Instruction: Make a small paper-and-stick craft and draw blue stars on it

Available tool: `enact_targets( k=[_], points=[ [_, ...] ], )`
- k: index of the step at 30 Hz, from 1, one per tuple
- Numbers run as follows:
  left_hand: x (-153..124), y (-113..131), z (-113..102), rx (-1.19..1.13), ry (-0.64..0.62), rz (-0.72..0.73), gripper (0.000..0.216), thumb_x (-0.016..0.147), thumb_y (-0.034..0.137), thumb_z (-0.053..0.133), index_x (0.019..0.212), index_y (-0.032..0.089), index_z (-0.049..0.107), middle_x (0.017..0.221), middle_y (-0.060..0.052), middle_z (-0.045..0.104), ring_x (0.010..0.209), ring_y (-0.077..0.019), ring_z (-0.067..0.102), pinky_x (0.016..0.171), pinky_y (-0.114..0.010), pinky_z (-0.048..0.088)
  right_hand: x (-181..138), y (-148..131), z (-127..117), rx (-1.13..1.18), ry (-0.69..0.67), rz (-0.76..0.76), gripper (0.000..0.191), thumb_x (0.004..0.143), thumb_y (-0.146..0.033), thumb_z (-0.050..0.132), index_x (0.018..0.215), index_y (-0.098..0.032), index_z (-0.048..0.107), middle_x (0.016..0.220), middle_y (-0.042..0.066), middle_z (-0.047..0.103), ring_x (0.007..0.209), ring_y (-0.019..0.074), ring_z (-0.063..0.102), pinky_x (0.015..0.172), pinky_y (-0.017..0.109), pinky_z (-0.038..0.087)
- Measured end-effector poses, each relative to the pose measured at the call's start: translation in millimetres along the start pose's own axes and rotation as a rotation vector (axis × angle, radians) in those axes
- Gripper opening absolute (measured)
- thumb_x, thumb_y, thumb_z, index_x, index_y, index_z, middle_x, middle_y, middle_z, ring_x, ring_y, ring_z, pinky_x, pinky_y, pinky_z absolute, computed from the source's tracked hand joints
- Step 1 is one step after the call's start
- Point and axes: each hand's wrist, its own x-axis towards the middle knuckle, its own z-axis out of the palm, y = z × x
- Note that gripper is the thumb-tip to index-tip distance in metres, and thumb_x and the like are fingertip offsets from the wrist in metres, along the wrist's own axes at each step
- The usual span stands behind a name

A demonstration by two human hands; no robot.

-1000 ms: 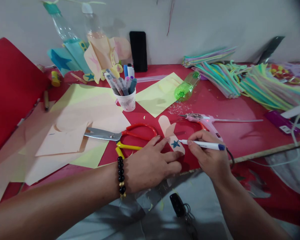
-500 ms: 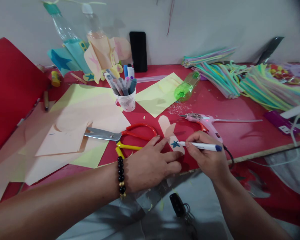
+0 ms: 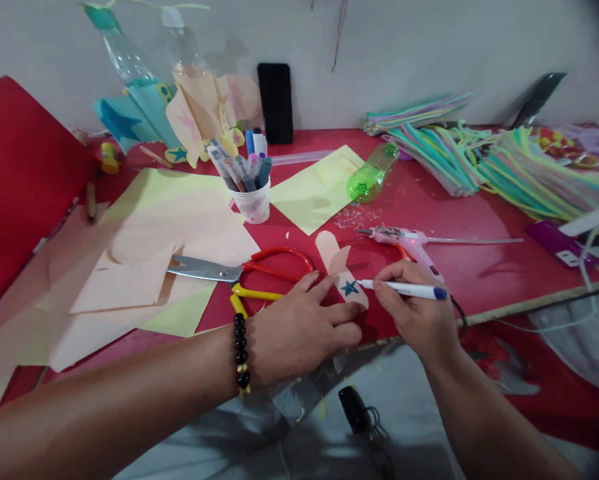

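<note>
My right hand [image 3: 422, 317] grips a white marker [image 3: 404, 289] with a blue end, its tip beside a dark blue star [image 3: 349, 288]. The star is drawn on a peach paper cutout [image 3: 328, 247] with rounded ends, close to the table's front edge. My left hand [image 3: 304, 327] lies flat with fingers spread, its fingertips resting on the lower part of the cutout. Left of that hand are scissors [image 3: 222, 270] with red handles, their blades over peach paper. A yellow handle [image 3: 256, 293] shows partly under the hand.
A cup of markers [image 3: 254, 203] stands behind the scissors. A pink glue gun [image 3: 414, 243] and a green bottle piece [image 3: 372, 177] lie to the right. Pipe cleaners [image 3: 544, 173] fill the back right. A phone [image 3: 276, 103] leans on the wall near two decorated bottles [image 3: 194, 100].
The marker's tip has shifted slightly at the star's right side, and my right hand has moved a little to the right. My left hand stays in place.
</note>
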Motion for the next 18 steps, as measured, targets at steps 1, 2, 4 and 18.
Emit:
enact_targets(
  k=[1, 2, 4, 18],
  points=[
    [0.1, 0.0, 0.1, -0.003, 0.000, 0.000, 0.016, 0.090, 0.027, 0.050, 0.104, 0.026, 0.058, 0.134, -0.001, 0.051, 0.127, -0.0321, 0.041, 0.101, -0.054, 0.033, 0.1, 0.1, 0.2, -0.004, -0.001, -0.002, 0.010, 0.081, -0.020, 0.059, 0.072, -0.020, 0.057, 0.059, -0.002, 0.056, 0.051, 0.0113, 0.048, 0.049, 0.024, 0.038],
    [0.1, 0.1, 0.2, -0.007, 0.000, -0.001, 0.016, 0.091, 0.028, 0.050, 0.104, 0.026, 0.058, 0.133, -0.001, 0.052, 0.127, -0.0321, 0.040, 0.101, -0.054, 0.032, 0.2, 0.2, 0.3, -0.006, 0.000, -0.004, 0.010, 0.081, -0.020, 0.058, 0.072, -0.020, 0.057, 0.060, -0.002, 0.057, 0.052, 0.0115, 0.049, 0.049, 0.024, 0.038],
    [0.1, 0.2, 0.6, -0.015, -0.002, -0.003, 0.016, 0.091, 0.027, 0.049, 0.104, 0.026, 0.058, 0.134, 0.000, 0.052, 0.128, -0.0324, 0.039, 0.101, -0.055, 0.031, 0.4, 0.2, 0.6, -0.006, -0.004, -0.009, 0.010, 0.081, -0.019, 0.058, 0.072, -0.020, 0.057, 0.061, -0.001, 0.058, 0.053, 0.0119, 0.050, 0.050, 0.024, 0.039],
    [0.4, -0.2, -0.4, -0.033, -0.020, 0.002, 0.017, 0.092, 0.025, 0.046, 0.106, 0.025, 0.056, 0.135, 0.000, 0.049, 0.129, -0.0346, 0.036, 0.102, -0.056, 0.029, -0.9, -2.2, -1.5, 0.041, -0.031, -0.010, 0.010, 0.081, -0.019, 0.057, 0.071, -0.020, 0.057, 0.060, -0.002, 0.056, 0.052, 0.0120, 0.048, 0.049, 0.025, 0.037]
  ],
)
